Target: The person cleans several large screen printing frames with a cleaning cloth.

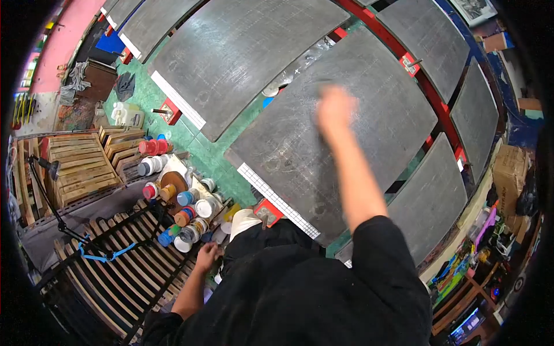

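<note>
My right hand (336,109) is stretched out over the middle of the nearest dark grey panel (288,138). Motion blurs its fingers, so what it holds, if anything, cannot be made out. Down by my left side is my left hand (209,255), its fingers bent, close to the paint jars (190,233); whether something is between them is too small to tell. A white strip with grid marks (277,200) runs along the panel's near edge. Below that edge sits a red clamp block (268,214).
More grey panels (225,57) lie beyond and to the right, on red supports (430,95). Stacked wooden frames (81,164) and a slatted rack (115,259) stand at left. A white jug (126,115) is on the green floor (199,147). A cardboard box (509,176) stands far right.
</note>
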Tool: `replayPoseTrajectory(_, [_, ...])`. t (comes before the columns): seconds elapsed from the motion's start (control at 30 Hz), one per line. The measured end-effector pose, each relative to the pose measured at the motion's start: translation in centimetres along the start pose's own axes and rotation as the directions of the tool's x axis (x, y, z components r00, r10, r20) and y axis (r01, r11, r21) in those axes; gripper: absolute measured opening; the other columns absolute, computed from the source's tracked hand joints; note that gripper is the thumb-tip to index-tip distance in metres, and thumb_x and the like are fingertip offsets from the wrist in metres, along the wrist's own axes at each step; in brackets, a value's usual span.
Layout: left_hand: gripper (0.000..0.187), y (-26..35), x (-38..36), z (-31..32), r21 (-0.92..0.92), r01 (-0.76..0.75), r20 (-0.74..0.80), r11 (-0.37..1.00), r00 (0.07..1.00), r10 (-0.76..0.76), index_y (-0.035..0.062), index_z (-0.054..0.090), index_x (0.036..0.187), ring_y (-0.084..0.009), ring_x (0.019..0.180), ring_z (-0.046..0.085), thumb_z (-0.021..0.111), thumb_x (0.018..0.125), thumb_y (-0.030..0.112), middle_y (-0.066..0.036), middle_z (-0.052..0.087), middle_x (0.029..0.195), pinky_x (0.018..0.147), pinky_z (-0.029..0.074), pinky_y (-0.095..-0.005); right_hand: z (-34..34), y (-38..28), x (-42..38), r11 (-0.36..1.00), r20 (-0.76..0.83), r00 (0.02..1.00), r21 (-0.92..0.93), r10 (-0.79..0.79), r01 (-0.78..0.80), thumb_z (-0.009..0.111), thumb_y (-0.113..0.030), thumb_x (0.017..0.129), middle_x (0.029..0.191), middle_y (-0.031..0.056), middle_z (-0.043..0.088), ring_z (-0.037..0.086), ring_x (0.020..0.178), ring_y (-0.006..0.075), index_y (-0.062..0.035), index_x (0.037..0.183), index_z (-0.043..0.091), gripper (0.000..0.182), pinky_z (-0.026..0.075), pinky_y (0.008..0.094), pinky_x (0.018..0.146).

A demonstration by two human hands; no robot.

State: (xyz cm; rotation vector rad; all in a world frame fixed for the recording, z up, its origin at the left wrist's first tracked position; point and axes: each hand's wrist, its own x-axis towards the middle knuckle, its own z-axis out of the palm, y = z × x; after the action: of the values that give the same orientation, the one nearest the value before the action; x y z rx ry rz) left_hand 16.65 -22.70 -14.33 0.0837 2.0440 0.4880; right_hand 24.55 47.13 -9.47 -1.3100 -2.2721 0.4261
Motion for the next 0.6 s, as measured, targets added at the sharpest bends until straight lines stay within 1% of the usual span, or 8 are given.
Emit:
replayPoseTrajectory(0.03, [0.035, 3.6, 0.6, -0.3, 0.011, -0.007, 0.015, 1.0, 1.0, 0.007, 0.0013, 0.07, 0.124, -0.016, 0.089, 0.069, 0.065, 0.102, 0.029, -0.011, 0.076, 0.102, 0.081, 0.055, -0.0332, 0.8, -6.9, -1.3, 0.974, 0.514, 0.84, -0.041, -0.172, 0.224, 0.064, -0.015, 0.084, 0.102, 0.0192, 0.075, 0.073, 0.088, 0.0383, -0.0091, 0.106, 0.078, 0.027, 0.058, 0.0496, 0.077])
replayPoseTrajectory(0.07, [0.033, 8.3, 0.9, -0.5, 0.02, -0.017, 0.027, 1.0, 0.999, 0.017, 0.0019, 0.069, 0.125, -0.0147, 0.088, 0.067, 0.064, 0.103, 0.026, -0.009, 0.075, 0.101, 0.081, 0.054, -0.032, -0.1, -13.1, -5.3, 0.889, 0.605, 0.679, 0.118, -0.417, 0.441, 0.065, -0.013, 0.081, 0.096, 0.0206, 0.074, 0.073, 0.087, 0.0387, -0.0083, 0.102, 0.076, 0.025, 0.058, 0.0506, 0.078])
replayPoseTrajectory(0.13, [0.031, 10.7, 3.3, -0.4, -0.081, -0.142, -0.013, 0.987, 0.99, 0.141, 0.0027, 0.069, 0.125, -0.0139, 0.086, 0.066, 0.064, 0.104, 0.025, -0.007, 0.074, 0.101, 0.079, 0.053, -0.0311, 1.3, -19.8, -12.8, 0.739, 0.694, 0.258, 0.648, -0.672, 0.184, 0.065, -0.008, 0.075, 0.105, 0.0226, 0.074, 0.072, 0.097, 0.0408, -0.0121, 0.114, 0.077, 0.04, 0.057, 0.0524, 0.087])
replayPoseTrajectory(0.17, [0.029, 11.2, 3.9, -0.2, -0.185, -0.262, -0.061, 0.947, 0.965, 0.255, 0.0035, 0.068, 0.126, -0.0131, 0.085, 0.064, 0.063, 0.105, 0.023, -0.005, 0.073, 0.101, 0.078, 0.053, -0.0301, 0.1, -20.6, -15.3, 0.629, 0.609, 0.245, 0.777, -0.755, 0.006, 0.066, -0.009, 0.077, 0.12, 0.0248, 0.071, 0.068, 0.112, 0.0407, -0.0104, 0.129, 0.072, 0.053, 0.052, 0.0511, 0.1])
replayPoseTrajectory(0.3, [0.029, 10.0, 0.0, -0.1, -0.293, -0.252, -0.121, 0.922, 0.967, 0.225, 0.0019, 0.066, 0.127, -0.0133, 0.086, 0.064, 0.061, 0.106, 0.022, -0.005, 0.072, 0.103, 0.079, 0.053, -0.0298, -3.7, -13.8, -10.9, 0.446, 0.684, 0.388, 0.711, -0.617, -0.543, 0.065, -0.006, 0.082, 0.128, 0.0124, 0.071, 0.063, 0.119, 0.0189, -0.001, 0.138, 0.063, 0.056, 0.048, 0.0356, 0.107])
replayPoseTrajectory(0.43, [0.045, -3.9, -3.5, 1.3, 0.057, 0.163, 0.058, 0.985, 0.984, -0.166, 0.0003, 0.073, 0.117, -0.0238, 0.095, 0.072, 0.064, 0.099, 0.041, -0.014, 0.076, 0.102, 0.088, 0.054, -0.039, -8.2, -1.8, -2.6, 0.034, 0.778, 0.595, 0.601, 0.201, -0.798, 0.068, -0.019, 0.1, 0.113, 0.0084, 0.075, 0.07, 0.101, 0.0199, 0.0005, 0.117, 0.071, 0.026, 0.054, 0.0351, 0.092])
replayPoseTrajectory(0.5, [0.048, -3.4, -7.2, 1.0, 0.189, 0.149, 0.141, 0.971, 0.974, -0.178, 0.0008, 0.073, 0.12, -0.0359, 0.115, 0.07, 0.06, 0.098, 0.042, -0.021, 0.075, 0.114, 0.097, 0.052, -0.0422, -8.8, 4.3, 2.6, 0.457, 0.326, 0.806, 0.691, 0.494, -0.56, 0.07, -0.02, 0.099, 0.113, 0.009, 0.074, 0.07, 0.104, 0.0197, 0.0013, 0.117, 0.072, 0.028, 0.053, 0.0375, 0.092])
replayPoseTrajectory(0.6, [0.05, -4.5, -7.2, 0.8, 0.356, 0.228, 0.16, 0.906, 0.94, -0.3, 0.0053, 0.073, 0.122, -0.0378, 0.12, 0.068, 0.057, 0.097, 0.046, -0.022, 0.074, 0.12, 0.102, 0.051, -0.0436, -8.5, 11.0, 9.3, 0.952, -0.44, 0.871, -0.1, 0.22, -0.29, 0.068, -0.015, 0.091, 0.113, 0.019, 0.068, 0.067, 0.108, 0.0367, -0.0002, 0.12, 0.072, 0.033, 0.052, 0.0477, 0.095])
